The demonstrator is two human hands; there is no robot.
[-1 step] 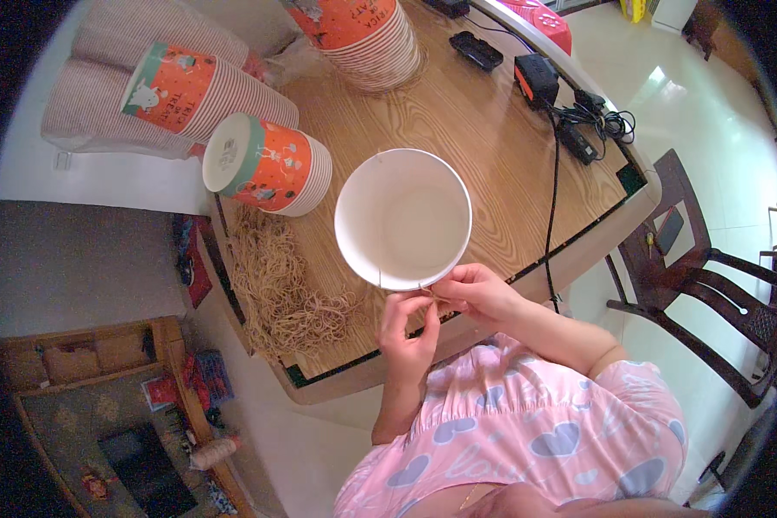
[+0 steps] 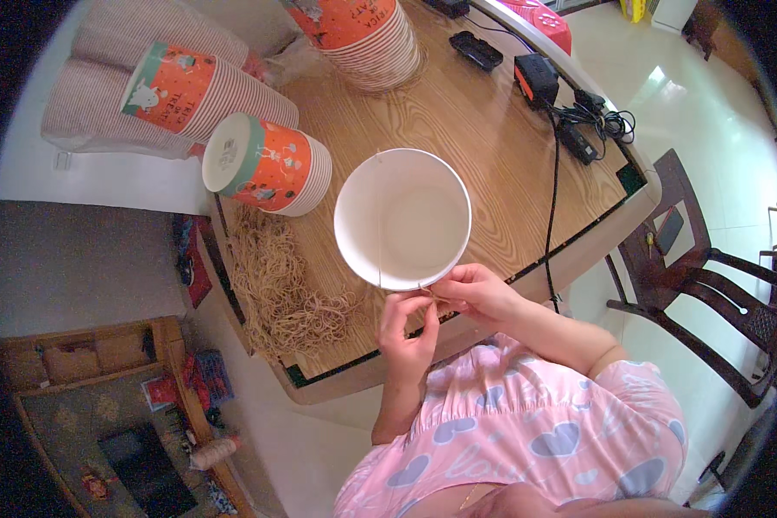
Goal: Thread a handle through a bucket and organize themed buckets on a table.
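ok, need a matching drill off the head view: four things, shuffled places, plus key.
1. Open paper bucket, white inside
2. Tangled twine heap
3. Dark wooden chair
4. Coiled black cable

A. Tabletop, far right side
B. Just beyond left hand and right hand
C. Floor, right of table
D. Tabletop, left of both hands

Pairs: 1-B, 2-D, 3-C, 4-A

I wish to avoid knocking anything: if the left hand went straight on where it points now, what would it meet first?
Probably the near side of the white tub, just ahead of the left hand; depth is unclear, so I cannot tell whether they already touch.
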